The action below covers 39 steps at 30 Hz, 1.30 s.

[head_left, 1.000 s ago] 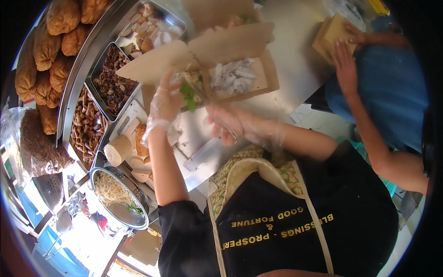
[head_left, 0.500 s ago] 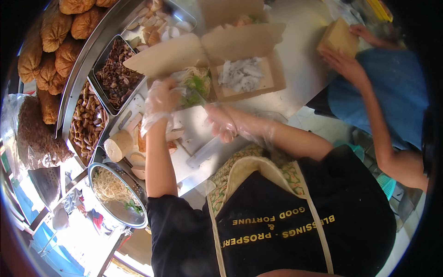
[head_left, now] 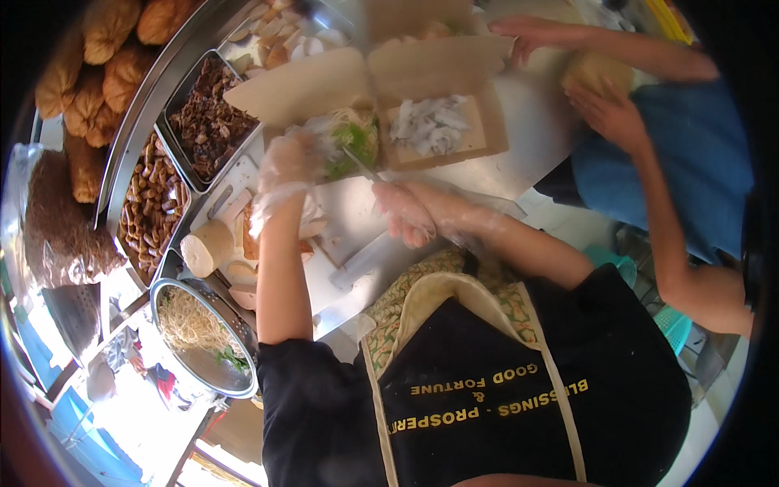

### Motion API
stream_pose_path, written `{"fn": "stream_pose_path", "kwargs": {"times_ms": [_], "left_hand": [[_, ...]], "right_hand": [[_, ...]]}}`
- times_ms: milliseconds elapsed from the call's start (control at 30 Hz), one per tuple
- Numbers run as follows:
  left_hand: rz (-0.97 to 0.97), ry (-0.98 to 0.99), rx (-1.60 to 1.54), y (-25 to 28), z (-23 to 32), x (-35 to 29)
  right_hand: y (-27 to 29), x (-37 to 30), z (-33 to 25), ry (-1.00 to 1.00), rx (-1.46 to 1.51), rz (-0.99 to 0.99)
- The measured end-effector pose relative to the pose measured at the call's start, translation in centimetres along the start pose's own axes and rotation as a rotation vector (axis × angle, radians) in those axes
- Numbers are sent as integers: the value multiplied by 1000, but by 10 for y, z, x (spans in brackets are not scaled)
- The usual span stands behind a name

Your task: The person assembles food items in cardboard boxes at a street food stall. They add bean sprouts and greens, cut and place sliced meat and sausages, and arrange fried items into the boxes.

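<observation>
My left hand [head_left: 286, 166], in a clear plastic glove, is at the left side of an open brown takeaway box [head_left: 272, 140]. Its fingers are blurred, so I cannot see whether they hold anything. Inside this box lie pale noodles [head_left: 345, 119] and green leaves [head_left: 354, 144]. My right hand [head_left: 408, 213], gloved too, is closed around a slender metal utensil [head_left: 362, 165]; its exact kind is unclear. The utensil's far end reaches the leaves. A second open box [head_left: 493, 138] adjoins on the right, with whitish shredded food [head_left: 430, 126] in it.
Metal trays of dark chopped food [head_left: 207, 122] and brown pieces [head_left: 152, 211] stand left. Nearer are a pale cylindrical block [head_left: 206, 247] and a colander [head_left: 253, 345] with noodles. At right, a co-worker's hand [head_left: 604, 118] rests on a brown box [head_left: 596, 71]; the other hand [head_left: 531, 34] reaches across.
The co-worker's far hand has left the brown box and stretched left toward the open boxes. My right hand and its utensil have shifted slightly right. My left hand stays by the noodle box.
</observation>
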State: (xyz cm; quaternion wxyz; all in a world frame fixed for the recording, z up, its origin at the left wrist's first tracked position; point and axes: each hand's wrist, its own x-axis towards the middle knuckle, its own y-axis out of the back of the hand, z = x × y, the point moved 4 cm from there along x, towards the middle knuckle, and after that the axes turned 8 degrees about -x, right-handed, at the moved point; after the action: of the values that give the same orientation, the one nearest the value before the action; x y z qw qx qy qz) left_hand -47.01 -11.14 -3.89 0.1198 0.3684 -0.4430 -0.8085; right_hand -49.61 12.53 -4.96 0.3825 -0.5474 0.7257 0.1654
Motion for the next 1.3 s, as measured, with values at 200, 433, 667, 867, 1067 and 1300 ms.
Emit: {"fn": "stream_pose_path", "kwargs": {"times_ms": [200,433,667,867,1067,1300], "left_hand": [[224,-163,26,-7,-15,-38],[706,347,-211,48,-243,-221],[500,871,-287,-15,-455,-316],[468,784,-877,-5,-461,-313],[523,396,-830,17,-393,-288],[324,434,-200,15,-348,-227]], "right_hand": [[-4,-1,-5,54,-116,50],[-8,0,4,64,-235,56],[-52,18,-15,47,-299,4],[-116,29,-18,116,-428,-116],[-141,30,-8,36,-448,-85],[-152,22,-8,30,-462,-91]]}}
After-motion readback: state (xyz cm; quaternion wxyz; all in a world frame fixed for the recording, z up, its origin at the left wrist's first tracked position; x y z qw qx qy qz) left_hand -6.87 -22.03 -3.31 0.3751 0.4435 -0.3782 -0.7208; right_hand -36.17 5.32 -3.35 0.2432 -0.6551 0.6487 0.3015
